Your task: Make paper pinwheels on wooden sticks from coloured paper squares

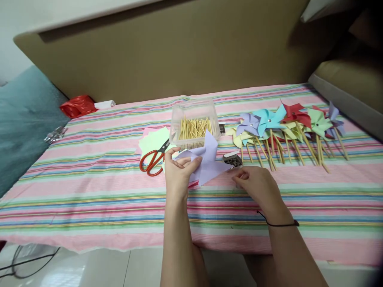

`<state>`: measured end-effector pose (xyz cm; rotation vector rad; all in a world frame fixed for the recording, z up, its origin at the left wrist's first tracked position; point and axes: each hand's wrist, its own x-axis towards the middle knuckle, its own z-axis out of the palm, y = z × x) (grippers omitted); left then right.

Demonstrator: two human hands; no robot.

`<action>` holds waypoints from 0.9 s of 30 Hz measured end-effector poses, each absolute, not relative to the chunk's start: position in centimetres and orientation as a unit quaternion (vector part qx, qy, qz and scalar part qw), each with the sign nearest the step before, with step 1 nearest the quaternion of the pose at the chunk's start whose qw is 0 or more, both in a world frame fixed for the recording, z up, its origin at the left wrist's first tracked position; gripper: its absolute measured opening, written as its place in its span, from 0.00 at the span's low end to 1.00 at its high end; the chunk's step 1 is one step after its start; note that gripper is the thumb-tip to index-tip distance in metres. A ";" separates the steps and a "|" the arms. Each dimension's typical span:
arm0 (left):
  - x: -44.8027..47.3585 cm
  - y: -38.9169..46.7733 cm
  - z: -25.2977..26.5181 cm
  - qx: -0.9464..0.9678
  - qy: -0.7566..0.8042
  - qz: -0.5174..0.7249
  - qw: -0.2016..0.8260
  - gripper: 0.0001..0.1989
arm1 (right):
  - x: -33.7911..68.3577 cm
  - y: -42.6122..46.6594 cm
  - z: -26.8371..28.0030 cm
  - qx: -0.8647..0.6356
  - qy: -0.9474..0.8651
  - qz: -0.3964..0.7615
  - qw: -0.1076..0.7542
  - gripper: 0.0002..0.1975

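Observation:
My left hand (pixel 177 175) pinches a light purple paper pinwheel (pixel 211 159), its folded blades spread toward the right. To its right, my right hand (pixel 259 186) has thumb and fingertips pressed together; whatever they hold is too small to name. Just beyond those fingertips sits a small dark box of pins (pixel 232 160) with a white flap. Red-handled scissors (pixel 153 160) lie on pastel paper squares (pixel 161 135) left of my left hand. A bit of red paper (pixel 194 184) shows under the pinwheel. Behind it stands a clear plastic box (pixel 194 104) holding wooden sticks (pixel 196 129).
Several paper pinwheels on sticks (pixel 271 121) are piled at the right. A second small dark box (pixel 222 128) lies beside the plastic box. Far left are a red plastic bag (pixel 79 107), a white item (pixel 104 104) and a shiny clear packet (pixel 56 134). A sofa back (pixel 167 52) rises behind.

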<state>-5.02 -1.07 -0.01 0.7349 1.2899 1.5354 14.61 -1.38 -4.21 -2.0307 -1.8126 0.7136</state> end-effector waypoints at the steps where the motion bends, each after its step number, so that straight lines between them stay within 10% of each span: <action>1: -4.8 -1.0 -0.1 0.303 0.527 0.629 0.484 0.35 | 14.7 -1.3 -4.1 -0.710 -0.628 0.262 0.181 0.08; 9: -2.4 -0.2 -1.1 0.234 0.553 0.685 0.413 0.31 | 12.2 -2.2 -2.7 -0.439 -0.552 0.475 0.525 0.12; 27: -1.3 0.0 -1.4 0.220 0.508 0.704 0.444 0.30 | 9.3 -2.0 -2.8 -0.440 -0.427 0.515 0.599 0.08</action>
